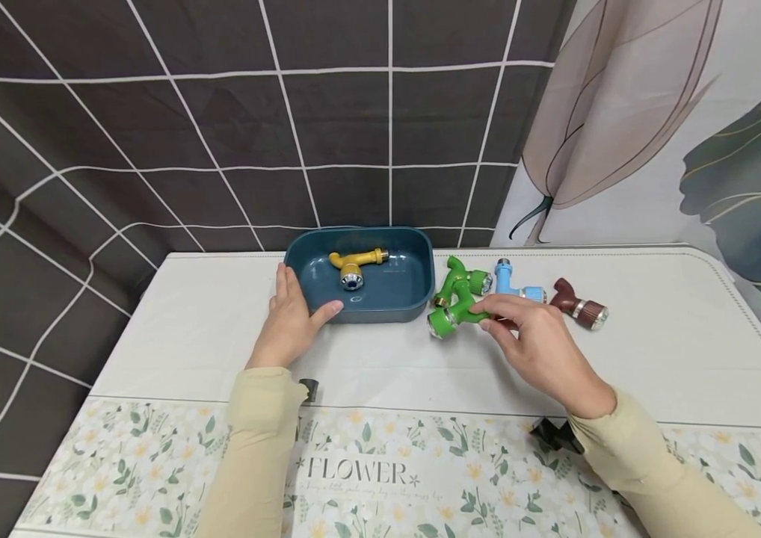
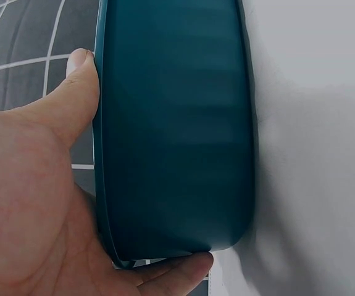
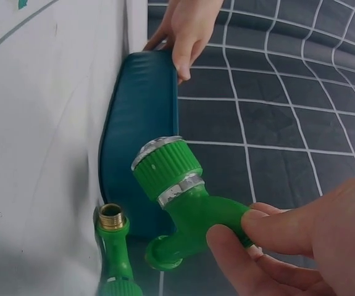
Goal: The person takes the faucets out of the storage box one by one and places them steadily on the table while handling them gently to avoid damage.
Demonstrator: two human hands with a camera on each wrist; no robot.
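Note:
My right hand pinches a green tap by one end between thumb and fingertips, its ribbed knob pointing away from the hand. Just under it, a second green tap lies on the table, its brass threaded end showing in the right wrist view. A dark blue plastic tub stands to the left, with a yellow tap lying inside. With its thumb at the front rim and straight fingers along the left end, my left hand rests against the tub's corner.
Right of the green taps lie a light blue tap, partly covered by my right hand, and a brown tap. A dark tiled-pattern cloth hangs behind the white table. A floral strip runs along the table's front.

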